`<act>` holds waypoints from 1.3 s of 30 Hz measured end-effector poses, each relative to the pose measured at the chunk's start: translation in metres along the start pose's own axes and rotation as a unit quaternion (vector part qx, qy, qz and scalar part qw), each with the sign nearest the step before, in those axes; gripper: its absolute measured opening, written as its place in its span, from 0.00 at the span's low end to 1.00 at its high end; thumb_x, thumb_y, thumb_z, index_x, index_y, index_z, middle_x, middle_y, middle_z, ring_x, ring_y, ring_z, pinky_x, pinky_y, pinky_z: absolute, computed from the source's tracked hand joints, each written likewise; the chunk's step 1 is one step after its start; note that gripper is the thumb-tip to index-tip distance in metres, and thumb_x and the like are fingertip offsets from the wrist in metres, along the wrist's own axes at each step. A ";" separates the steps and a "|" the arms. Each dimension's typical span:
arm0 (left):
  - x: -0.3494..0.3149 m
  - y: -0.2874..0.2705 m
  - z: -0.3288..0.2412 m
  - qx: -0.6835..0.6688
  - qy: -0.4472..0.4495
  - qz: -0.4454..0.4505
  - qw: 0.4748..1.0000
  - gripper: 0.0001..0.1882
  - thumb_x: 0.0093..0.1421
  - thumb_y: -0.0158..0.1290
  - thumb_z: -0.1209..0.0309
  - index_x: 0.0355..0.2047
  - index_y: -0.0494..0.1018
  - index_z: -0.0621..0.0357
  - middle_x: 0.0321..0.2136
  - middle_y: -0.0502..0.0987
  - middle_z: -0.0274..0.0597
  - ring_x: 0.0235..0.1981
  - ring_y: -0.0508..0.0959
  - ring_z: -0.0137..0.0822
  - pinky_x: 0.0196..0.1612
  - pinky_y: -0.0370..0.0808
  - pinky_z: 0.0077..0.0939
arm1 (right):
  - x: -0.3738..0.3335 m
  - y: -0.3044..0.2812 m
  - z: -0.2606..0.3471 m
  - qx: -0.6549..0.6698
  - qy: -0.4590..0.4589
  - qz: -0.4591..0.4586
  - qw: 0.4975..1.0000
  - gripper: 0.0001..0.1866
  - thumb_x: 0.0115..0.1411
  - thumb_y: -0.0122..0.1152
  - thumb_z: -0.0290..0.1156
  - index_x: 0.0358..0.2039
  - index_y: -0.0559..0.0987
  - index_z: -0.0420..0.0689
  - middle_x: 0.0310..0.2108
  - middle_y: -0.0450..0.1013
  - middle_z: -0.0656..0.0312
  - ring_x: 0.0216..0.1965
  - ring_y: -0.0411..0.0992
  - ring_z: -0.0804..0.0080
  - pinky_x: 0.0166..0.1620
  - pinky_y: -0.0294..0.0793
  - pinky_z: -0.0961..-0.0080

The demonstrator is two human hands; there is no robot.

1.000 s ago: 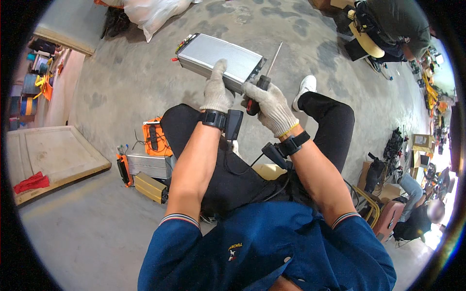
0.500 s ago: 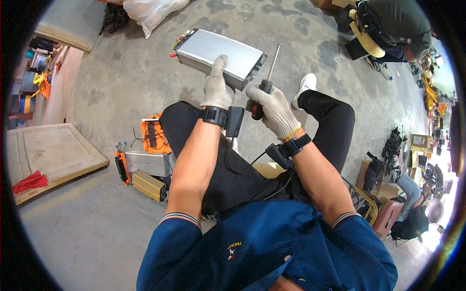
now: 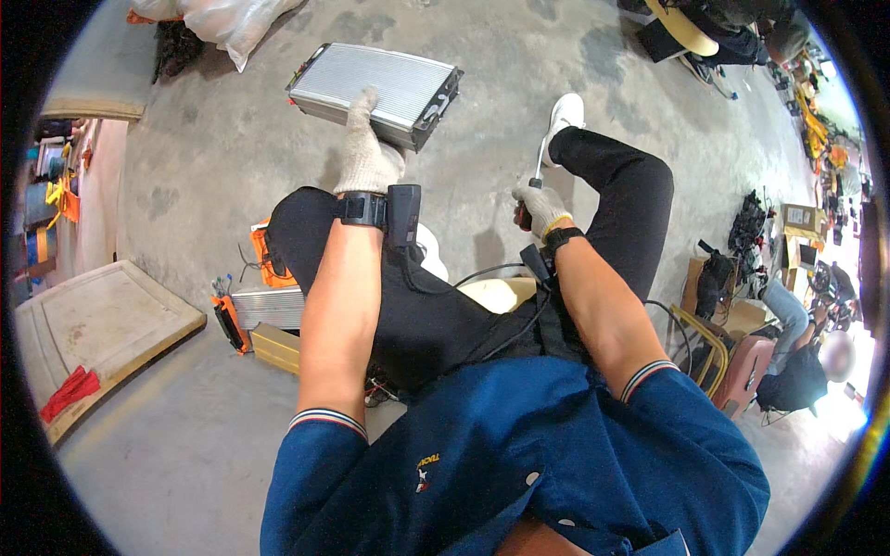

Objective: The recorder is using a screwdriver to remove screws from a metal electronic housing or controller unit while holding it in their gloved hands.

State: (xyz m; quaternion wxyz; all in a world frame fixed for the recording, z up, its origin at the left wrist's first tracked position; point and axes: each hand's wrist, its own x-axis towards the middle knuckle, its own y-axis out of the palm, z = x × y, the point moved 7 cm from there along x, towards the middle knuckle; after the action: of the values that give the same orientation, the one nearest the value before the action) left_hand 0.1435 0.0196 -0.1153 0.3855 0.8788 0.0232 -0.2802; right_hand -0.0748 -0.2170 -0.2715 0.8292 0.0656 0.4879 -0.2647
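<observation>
A silver ribbed metal box (image 3: 380, 79) with dark ends is held up in front of me, tilted. My left hand (image 3: 368, 153), in a pale knitted glove, grips its near edge, thumb on the ribbed top and the other fingers hidden beneath. Small coloured parts stick out at the box's left end. Farther right and nearer to me, my gloved right hand (image 3: 542, 206) is closed around the dark handle of a screwdriver (image 3: 540, 162). The screwdriver's metal shaft points away from me, clear of the box.
Left of my leg lie another ribbed silver unit (image 3: 269, 308), a gold-coloured box (image 3: 276, 348) and an orange case (image 3: 271, 264). A pale wooden panel (image 3: 111, 315) with a red cloth (image 3: 69, 394) is farther left. Cartons (image 3: 802, 220) and a pink case (image 3: 742, 375) stand right.
My left hand has shifted left and slightly away with the silver box. My right hand has drawn back toward me with the screwdriver, widening the distance between them.
</observation>
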 end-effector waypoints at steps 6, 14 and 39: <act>0.001 -0.008 0.000 0.031 -0.006 -0.007 0.999 0.39 0.57 0.67 0.62 0.64 0.62 0.59 0.57 0.72 0.45 0.58 0.73 0.41 0.62 0.72 0.35 | 0.017 -0.014 -0.006 0.073 0.000 -0.053 0.996 0.12 0.58 0.63 0.34 0.24 0.76 0.38 0.20 0.72 0.56 0.17 0.71 0.65 0.21 0.69 0.65; -0.002 -0.002 0.003 0.007 -0.021 -0.026 0.999 0.40 0.54 0.68 0.63 0.63 0.62 0.57 0.57 0.72 0.44 0.57 0.74 0.43 0.62 0.74 0.41 | 0.000 -0.018 0.035 0.174 -0.085 -0.039 0.980 0.11 0.60 0.64 0.34 0.27 0.78 0.39 0.24 0.74 0.57 0.22 0.72 0.67 0.24 0.70 0.68; -0.011 0.014 0.003 0.029 -0.003 0.029 0.999 0.43 0.56 0.60 0.51 0.65 0.59 0.61 0.57 0.72 0.53 0.55 0.78 0.51 0.53 0.82 0.52 | -0.206 -0.042 0.121 0.090 -0.294 0.084 0.948 0.24 0.64 0.64 0.36 0.56 0.76 0.35 0.37 0.77 0.61 0.37 0.75 0.76 0.40 0.76 0.78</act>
State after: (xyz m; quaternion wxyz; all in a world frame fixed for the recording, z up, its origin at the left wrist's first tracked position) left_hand 0.1364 0.0092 -0.1023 0.3682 0.8890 -0.0112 -0.2720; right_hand -0.0814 -0.2203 -0.0292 0.9457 0.1004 0.1894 -0.2444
